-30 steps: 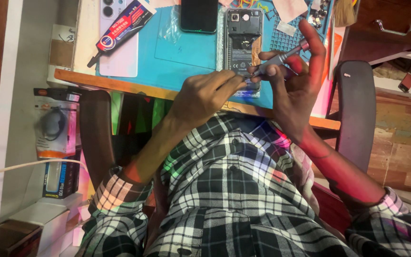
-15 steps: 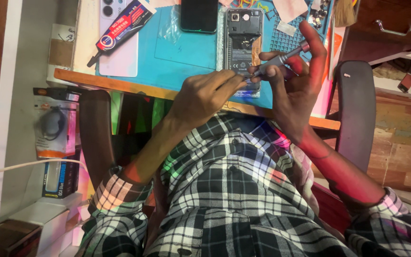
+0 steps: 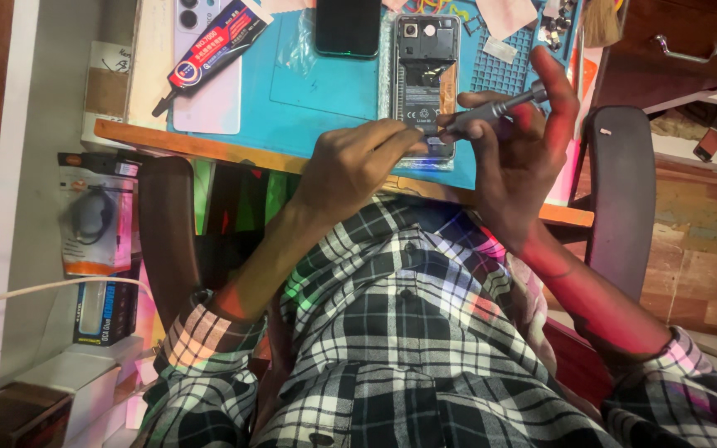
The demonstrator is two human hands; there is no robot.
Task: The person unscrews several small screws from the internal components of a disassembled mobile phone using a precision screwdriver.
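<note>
A glue tube lies on a pale phone back at the far left of the blue work mat. My left hand rests at the mat's near edge, fingertips pinched against the lower end of the opened smartphone. My right hand is closed around a grey screwdriver, its tip at the phone's lower right side.
</note>
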